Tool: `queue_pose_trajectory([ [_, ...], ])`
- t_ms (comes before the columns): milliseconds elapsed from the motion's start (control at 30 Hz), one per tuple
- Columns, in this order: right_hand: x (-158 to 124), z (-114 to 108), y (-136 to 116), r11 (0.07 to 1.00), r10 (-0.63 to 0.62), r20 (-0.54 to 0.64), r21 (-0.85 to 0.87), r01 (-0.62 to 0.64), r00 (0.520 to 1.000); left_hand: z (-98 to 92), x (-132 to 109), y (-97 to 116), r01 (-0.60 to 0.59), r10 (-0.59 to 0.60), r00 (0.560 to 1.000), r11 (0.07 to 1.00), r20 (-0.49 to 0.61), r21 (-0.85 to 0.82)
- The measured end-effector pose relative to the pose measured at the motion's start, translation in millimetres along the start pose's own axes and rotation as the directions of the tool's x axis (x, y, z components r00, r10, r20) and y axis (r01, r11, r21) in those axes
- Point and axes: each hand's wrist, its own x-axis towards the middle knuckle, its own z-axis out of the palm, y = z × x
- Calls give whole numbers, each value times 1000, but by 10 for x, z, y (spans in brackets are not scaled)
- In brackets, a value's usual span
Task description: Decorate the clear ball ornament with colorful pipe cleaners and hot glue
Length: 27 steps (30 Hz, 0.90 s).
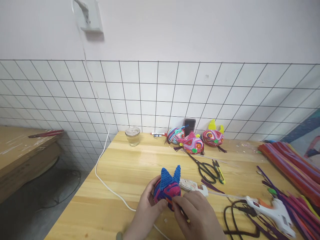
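Note:
Both my hands hold a small round craft figure wound from pink, purple and blue pipe cleaners, with two blue ears on top. My left hand cups its left side, fingers wrapped round it. On its front lower right my right hand pinches it with thumb and fingers. The figure sits just above the wooden table, near the front edge.
Three finished colourful figures stand at the back by the tiled wall. Black scissors, yellow-handled snips, a white glue gun with black cord, a glass jar, a white cable and heaps of pipe cleaners lie around.

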Motion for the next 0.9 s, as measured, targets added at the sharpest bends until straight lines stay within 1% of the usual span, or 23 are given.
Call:
queue_pose_trajectory([
  [100, 31, -4, -26, 1000, -5, -23, -17, 4, 1000, -24, 0, -25, -21, 21, 1000, 999, -12, 48],
  [167, 65, -9, -56, 1000, -10, -33, -26, 10, 999, -27, -4, -39, -10, 12, 1000, 998, -25, 63],
  [267, 102, -13, -91, 999, -29, -48, -34, 27, 998, -13, -7, -40, 15, -13, 999, 999, -40, 44],
  [367, 70, -14, -76, 999, -39, -43, -11, 39, 998, -2, -3, -27, 44, -44, 998, 999, -44, -13],
  [500, -56, -27, 4, 1000, -9, 10, 9, 9, 1000, -26, -3, -23, 97, -104, 994, 986, -45, -135],
  [600, -120, -57, 45, 999, 6, 63, 42, -9, 998, -53, -6, -29, 118, -128, 991, 975, -45, -187],
  [767, -124, -112, 56, 998, -41, 122, 46, 36, 992, -44, 1, -9, 128, -140, 989, 966, -39, -224],
  [900, -145, -93, 74, 997, -72, 118, 30, 68, 990, -25, 7, 9, 136, -142, 990, 965, -9, -222],
])
